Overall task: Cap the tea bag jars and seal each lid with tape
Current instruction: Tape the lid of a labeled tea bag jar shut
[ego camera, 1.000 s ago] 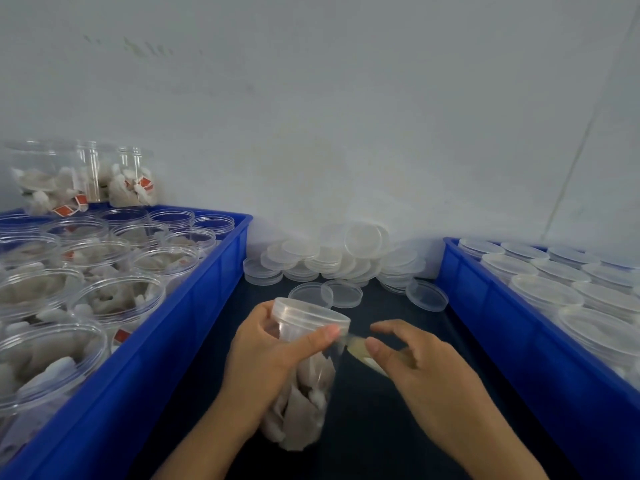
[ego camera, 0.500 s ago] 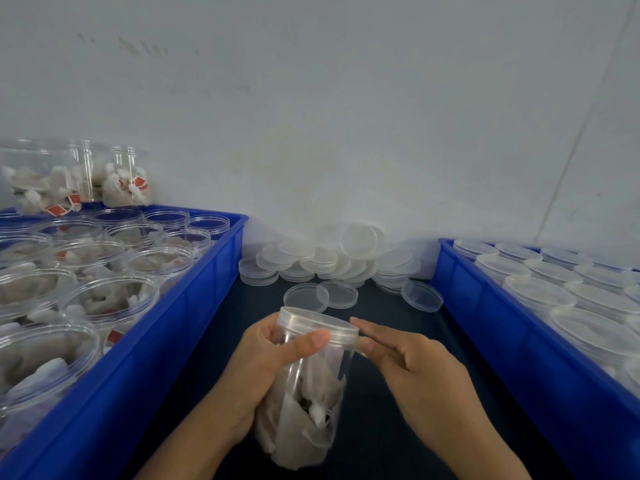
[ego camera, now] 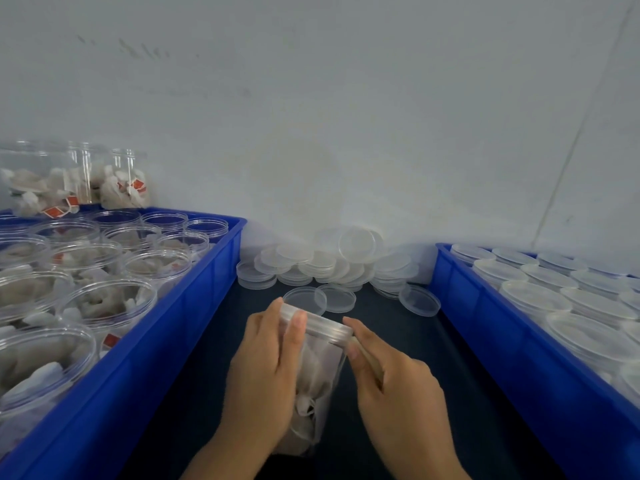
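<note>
Lower centre of frame: your left hand (ego camera: 266, 362) wraps the capped jar (ego camera: 313, 372), tilting it so your right hand (ego camera: 391, 382) fingertips, pressed at the lid (ego camera: 317, 323) seam, can lay tape; tape itself unclear.

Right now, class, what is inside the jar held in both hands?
White tea bags fill the capped jar. The left hand covers its left side, hiding whatever lies behind the palm.

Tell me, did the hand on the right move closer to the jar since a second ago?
Yes. The right hand has closed in leftward on the jar; its fingertips now touch just under the lid.
</note>
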A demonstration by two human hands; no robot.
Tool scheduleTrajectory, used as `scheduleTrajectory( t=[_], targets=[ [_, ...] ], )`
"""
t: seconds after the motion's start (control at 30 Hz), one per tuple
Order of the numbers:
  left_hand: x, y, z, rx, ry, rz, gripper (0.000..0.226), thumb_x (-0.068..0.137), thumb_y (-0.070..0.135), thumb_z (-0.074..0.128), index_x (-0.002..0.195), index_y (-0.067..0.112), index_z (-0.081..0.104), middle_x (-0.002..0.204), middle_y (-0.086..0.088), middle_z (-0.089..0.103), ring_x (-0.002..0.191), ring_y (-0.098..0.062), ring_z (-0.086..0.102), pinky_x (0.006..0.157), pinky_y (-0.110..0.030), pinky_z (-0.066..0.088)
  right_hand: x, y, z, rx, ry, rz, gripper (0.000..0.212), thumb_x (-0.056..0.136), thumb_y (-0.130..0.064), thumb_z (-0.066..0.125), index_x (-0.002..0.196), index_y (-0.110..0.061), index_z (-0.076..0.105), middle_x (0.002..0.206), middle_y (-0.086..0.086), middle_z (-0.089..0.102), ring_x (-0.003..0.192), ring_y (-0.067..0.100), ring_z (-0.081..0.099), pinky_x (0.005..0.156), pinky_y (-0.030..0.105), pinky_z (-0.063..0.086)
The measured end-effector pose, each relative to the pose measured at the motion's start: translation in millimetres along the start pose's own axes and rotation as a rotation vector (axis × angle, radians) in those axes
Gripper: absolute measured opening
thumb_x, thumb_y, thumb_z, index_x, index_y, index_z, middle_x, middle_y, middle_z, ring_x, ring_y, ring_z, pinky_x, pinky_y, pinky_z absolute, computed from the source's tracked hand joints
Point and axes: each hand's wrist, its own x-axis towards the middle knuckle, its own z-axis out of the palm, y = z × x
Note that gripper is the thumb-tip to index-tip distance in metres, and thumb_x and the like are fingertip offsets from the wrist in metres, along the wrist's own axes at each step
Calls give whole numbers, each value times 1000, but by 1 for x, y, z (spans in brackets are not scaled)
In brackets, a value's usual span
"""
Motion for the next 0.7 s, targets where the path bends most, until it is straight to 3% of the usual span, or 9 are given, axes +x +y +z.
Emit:
scheduleTrajectory(
  t=[0.07,0.13,0.23,0.3,0.47,0.57,0.6,0.7],
  targets=[
    [-1,2,5,70,42,4,86,74,75,18,144,28,37,113,15,52,88,3,55,68,-11,38,-2,-3,2,-7,10,-24,43,96,-51,31,138,-61,23,71,-13,57,66,-1,56,63,15,46],
    [0,2,7,116,21,-43,99,62,85,30,145,31,31,108,20,50,88,2,53,69,-11,35,-3,-5,2,-18,10,-53,46,98,-47,29,140,-60,17,70,-14,53,66,0,53,62,14,42],
    [7,1,5,124,27,-190,109,35,92,49,130,40,37,89,26,43,83,3,44,62,-13,28,-5,-10,2,-34,17,-113,46,96,-46,23,136,-62,6,72,-23,43,64,-6,46,59,11,37],
    [10,0,3,55,29,-255,107,24,91,55,118,40,40,88,26,45,80,6,46,61,-16,31,-7,-14,2,-8,14,-158,45,95,-46,25,133,-64,8,76,-26,42,65,-9,46,59,9,37],
    [11,-6,-5,-98,21,-189,105,17,96,60,104,37,53,95,16,64,88,-1,63,77,-29,52,-6,-10,-5,64,-29,-130,49,94,-50,37,139,-59,22,67,-25,55,68,-9,56,55,13,41],
    [10,-8,-8,-160,21,-163,83,28,79,71,98,39,53,94,14,66,87,-1,64,75,-27,51,0,-5,-14,81,-106,-24,53,89,-64,35,140,-55,24,86,-17,65,77,-2,60,77,22,51],
    [10,-9,-9,-170,15,-156,80,31,75,73,99,37,54,95,13,67,87,-2,64,76,-28,52,1,-4,-17,112,-135,-2,54,87,-65,38,139,-52,30,81,-17,62,74,-2,57,78,24,50],
    [13,-10,-11,-186,-13,-148,80,34,69,75,103,33,57,94,10,69,85,-2,66,76,-29,53,3,0,-25,231,-147,16,58,77,-70,45,132,-54,40,55,-8,50,53,0,46,62,21,44]
  ],
)
